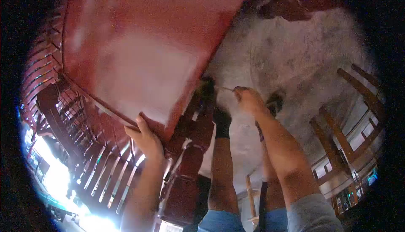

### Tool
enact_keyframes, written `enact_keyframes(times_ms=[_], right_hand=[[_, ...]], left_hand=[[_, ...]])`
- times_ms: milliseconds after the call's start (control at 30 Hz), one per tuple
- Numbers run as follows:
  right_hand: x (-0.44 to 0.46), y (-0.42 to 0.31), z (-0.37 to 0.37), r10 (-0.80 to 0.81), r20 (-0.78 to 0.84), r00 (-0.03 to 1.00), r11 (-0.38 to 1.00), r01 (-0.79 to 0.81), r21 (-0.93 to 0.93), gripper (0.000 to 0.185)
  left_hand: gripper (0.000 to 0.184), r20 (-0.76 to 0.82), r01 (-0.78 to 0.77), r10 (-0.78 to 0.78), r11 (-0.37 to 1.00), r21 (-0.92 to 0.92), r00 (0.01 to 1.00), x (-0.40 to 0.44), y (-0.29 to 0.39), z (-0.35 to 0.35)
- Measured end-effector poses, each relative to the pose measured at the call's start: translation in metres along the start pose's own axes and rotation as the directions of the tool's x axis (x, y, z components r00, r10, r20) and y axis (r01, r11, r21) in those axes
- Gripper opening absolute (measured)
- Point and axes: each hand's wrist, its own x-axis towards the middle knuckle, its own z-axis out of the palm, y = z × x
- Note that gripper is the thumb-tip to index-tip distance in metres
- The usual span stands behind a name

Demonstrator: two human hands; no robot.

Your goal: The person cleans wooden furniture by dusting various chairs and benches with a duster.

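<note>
A large glossy red tabletop [139, 75] fills the upper left, its near corner pointing toward me. My left hand [147, 141] is at that corner, thumb on the upper face and the other fingers at the edge, partly hidden. To the right of the tabletop, over the floor, my right hand [251, 101] is closed in a pinch around a thin, light stick-like tool [227, 89]. The tool points left, toward the tabletop's side; its tip is too blurred to make out. A dark red turned leg [185, 181] stands below the corner.
A slatted wooden railing [101, 177] runs along the left, with bright light behind it. Wooden frames with legs [337, 143] stand at the right. The floor [295, 54] is mottled grey, with a dark red object [291, 0] at the far side. My legs [221, 168] are below.
</note>
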Motion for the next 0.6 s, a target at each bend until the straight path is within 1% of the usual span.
enact_keyframes(times_ms=[33,67,100,167,200,300,333,433,500,567,600], right_hand=[[0.011,-0.006,-0.002,0.089,-0.178,0.980,0.985,-0.061,0.160,0.022],[0.022,-0.014,0.000,0.205,-0.327,0.922,0.941,-0.094,0.325,0.023],[0.037,-0.025,0.000,0.332,-0.449,0.829,0.872,-0.088,0.481,0.023],[0.082,-0.054,0.016,0.378,-0.481,0.791,0.879,-0.143,0.455,0.027],[0.102,-0.072,0.026,0.367,-0.472,0.802,0.888,-0.152,0.434,0.026],[0.151,-0.111,0.036,0.295,-0.469,0.833,0.918,-0.109,0.382,0.026],[0.166,-0.114,0.039,0.289,-0.483,0.827,0.921,-0.102,0.376,0.026],[0.194,-0.119,0.043,0.290,-0.522,0.802,0.917,-0.077,0.391,0.026],[0.191,-0.122,0.047,0.215,-0.499,0.839,0.941,-0.042,0.335,0.026],[0.168,-0.119,0.045,0.065,-0.393,0.917,0.978,0.020,0.208,0.026],[0.150,-0.113,0.037,-0.001,-0.340,0.940,0.985,0.060,0.163,0.026]], left_hand=[[0.068,-0.005,-0.034,0.034,0.999,0.009,0.999,-0.002,0.003,0.002],[0.069,-0.008,-0.002,0.003,0.999,0.033,1.000,-0.006,0.010,0.002],[0.069,0.012,0.011,-0.011,1.000,-0.019,1.000,-0.007,0.008,0.002],[0.070,0.048,0.033,-0.027,0.991,-0.126,0.998,-0.005,0.006,0.000],[0.073,0.021,0.011,-0.010,0.997,-0.080,1.000,-0.005,0.007,0.000],[0.076,0.064,0.030,-0.022,0.992,-0.123,0.998,-0.003,0.000,-0.002],[0.078,0.050,0.055,-0.050,0.994,-0.095,0.998,-0.006,0.011,0.000],[0.076,0.016,-0.014,0.015,0.997,-0.077,1.000,-0.005,0.001,0.000],[0.077,-0.004,-0.019,0.019,0.999,-0.032,1.000,-0.005,-0.001,-0.002],[0.083,-0.015,-0.019,0.018,0.999,-0.044,1.000,-0.005,0.005,0.002],[0.081,-0.032,-0.032,0.027,0.983,-0.178,0.999,-0.005,0.005,0.007]])
